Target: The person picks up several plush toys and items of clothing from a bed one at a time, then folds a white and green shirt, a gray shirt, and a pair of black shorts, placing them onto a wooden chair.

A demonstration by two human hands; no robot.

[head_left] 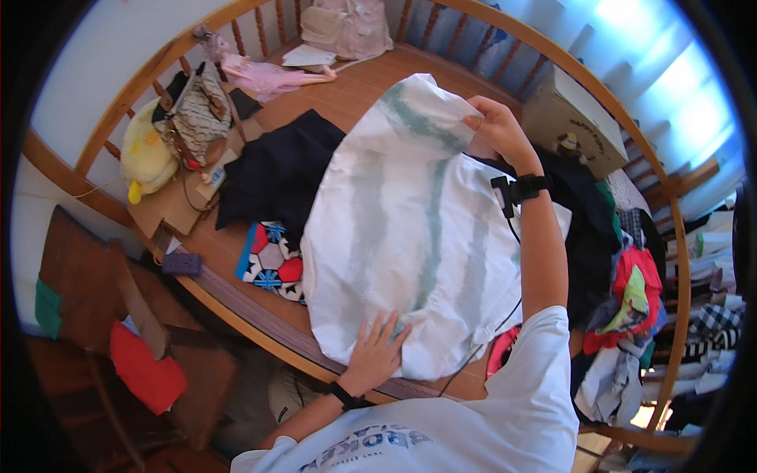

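A large white cloth (394, 236) with soft green and grey bands lies spread over the wooden surface in front of me; its exact kind does not show. My right hand (498, 130) pinches its far right edge, which is raised off the surface. Down at the near edge, my left hand (374, 355) rests flat on the cloth with fingers spread. Dark folded clothing (280, 169) lies left of the cloth, beside a patterned red, white and blue garment (272, 264). A black wrist strap (524, 189) with a small device and cable sits on my right wrist.
Wooden railing (150, 63) curves around the surface. A doll (260, 72), a patterned handbag (197, 118), a yellow plush toy (150, 154) and a pink backpack (347, 30) sit at the far left. A cardboard box (574, 118) and heaped clothes (631, 292) stand on the right.
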